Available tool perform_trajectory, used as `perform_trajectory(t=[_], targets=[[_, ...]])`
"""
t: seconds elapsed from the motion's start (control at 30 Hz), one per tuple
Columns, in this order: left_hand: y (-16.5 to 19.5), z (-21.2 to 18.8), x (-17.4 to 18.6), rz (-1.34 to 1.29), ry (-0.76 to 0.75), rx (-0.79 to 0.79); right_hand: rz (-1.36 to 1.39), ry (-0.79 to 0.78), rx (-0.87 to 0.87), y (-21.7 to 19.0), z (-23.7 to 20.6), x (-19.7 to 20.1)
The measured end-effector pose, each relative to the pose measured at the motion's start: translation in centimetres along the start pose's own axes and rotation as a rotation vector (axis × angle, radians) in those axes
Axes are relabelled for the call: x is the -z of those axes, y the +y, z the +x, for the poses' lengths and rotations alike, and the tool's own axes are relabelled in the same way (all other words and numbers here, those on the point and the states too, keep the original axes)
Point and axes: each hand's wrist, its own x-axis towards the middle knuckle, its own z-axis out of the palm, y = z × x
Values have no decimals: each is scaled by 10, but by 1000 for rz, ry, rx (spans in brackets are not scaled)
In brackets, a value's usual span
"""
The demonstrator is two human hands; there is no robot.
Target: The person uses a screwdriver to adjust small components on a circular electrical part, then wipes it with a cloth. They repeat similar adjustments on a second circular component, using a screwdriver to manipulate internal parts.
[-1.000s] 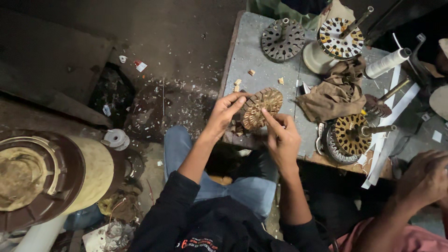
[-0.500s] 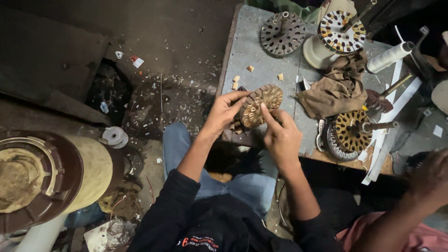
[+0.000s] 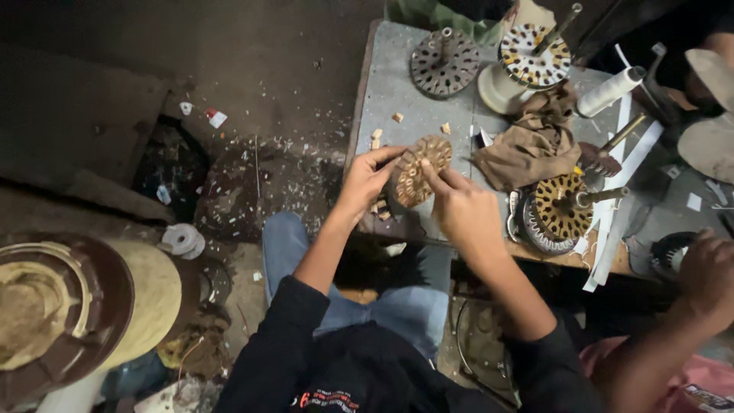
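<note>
At the far left a brown and cream round housing (image 3: 73,306) lies on the littered floor, with a small white tape roll (image 3: 182,239) just beside it. The left hand (image 3: 365,180) reaches up from a bent elbow, fingers curled around the left rim of a round slotted stator core (image 3: 419,170), thumb across its face. The right hand (image 3: 462,210) grips the core's lower right edge, its forefinger pressed into the slots near the middle. The core is held tilted at the near left edge of the grey workbench (image 3: 405,92), just above the person's knees.

Against half a second ago, both hands keep the same hold; the core sits a little more face-on to the camera, though that may be only the head moving.

On the bench beyond lie a dark bare stator (image 3: 443,63), a wound stator on a cream stand (image 3: 534,55), a crumpled brown rag (image 3: 526,145), a white spool (image 3: 609,90) and another wound stator on a shaft (image 3: 562,205). At the right edge another person's hand (image 3: 707,271) rests near a dark ring, too dim to make out.
</note>
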Motion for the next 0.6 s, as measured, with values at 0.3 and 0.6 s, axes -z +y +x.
perform_trajectory(t=[0.3,0.6], targets=[[-5,-9,13,265,45,-50,573,383,-296,-2,-8,-30],[-7,-14,15,126,144,88,460,533,-259,-18,-2,-37]])
